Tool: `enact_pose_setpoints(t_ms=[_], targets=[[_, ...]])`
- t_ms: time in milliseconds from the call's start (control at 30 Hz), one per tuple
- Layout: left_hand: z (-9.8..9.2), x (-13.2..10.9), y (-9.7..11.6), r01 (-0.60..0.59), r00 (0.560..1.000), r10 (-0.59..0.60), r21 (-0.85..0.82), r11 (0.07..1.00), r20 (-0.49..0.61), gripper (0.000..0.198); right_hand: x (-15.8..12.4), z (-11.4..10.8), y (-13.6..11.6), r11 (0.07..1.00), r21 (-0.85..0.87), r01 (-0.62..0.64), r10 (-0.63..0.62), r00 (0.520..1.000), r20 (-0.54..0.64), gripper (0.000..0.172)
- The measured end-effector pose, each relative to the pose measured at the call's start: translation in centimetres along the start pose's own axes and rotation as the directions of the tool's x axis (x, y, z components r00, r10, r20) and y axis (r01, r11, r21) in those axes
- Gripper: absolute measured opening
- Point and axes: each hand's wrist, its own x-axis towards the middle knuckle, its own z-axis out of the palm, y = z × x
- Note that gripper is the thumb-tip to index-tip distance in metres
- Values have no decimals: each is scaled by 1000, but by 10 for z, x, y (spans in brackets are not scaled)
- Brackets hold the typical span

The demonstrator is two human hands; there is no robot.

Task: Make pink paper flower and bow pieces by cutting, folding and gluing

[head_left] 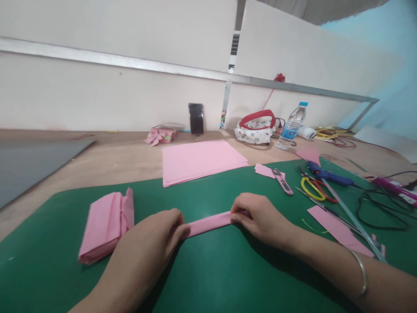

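Note:
A narrow folded strip of pink paper lies on the green cutting mat. My left hand pinches the strip's left end with curled fingers. At the strip's right end, my right hand presses down with closed fingers; a silver bangle circles that wrist. A bundle of pleated pink paper rests on the mat just left of my left hand.
A stack of pink sheets lies behind the mat. To the right are pink clippers, yellow-handled scissors, a blue glue gun, a metal ruler, pink scraps and cables. A water bottle, a pouch and a phone stand by the wall.

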Motion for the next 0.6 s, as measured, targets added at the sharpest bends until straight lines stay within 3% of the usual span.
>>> enact_pose_setpoints(t_ms=[100,300,433,600], targets=[[2,0,2,10,1000,-10,57,998,11,28,0,1,2,1000,-20,-1,1,1000,8,6],[7,-3,0,-118,990,128,170,978,-51,25,0,4,5,989,-140,43,-51,997,-54,8],[10,-6,2,-297,939,328,240,924,-101,15,-5,7,2,885,-422,195,-273,953,-133,17],[16,-10,3,-408,880,455,272,872,-139,24,-13,10,-9,717,-528,455,-500,864,66,18]])
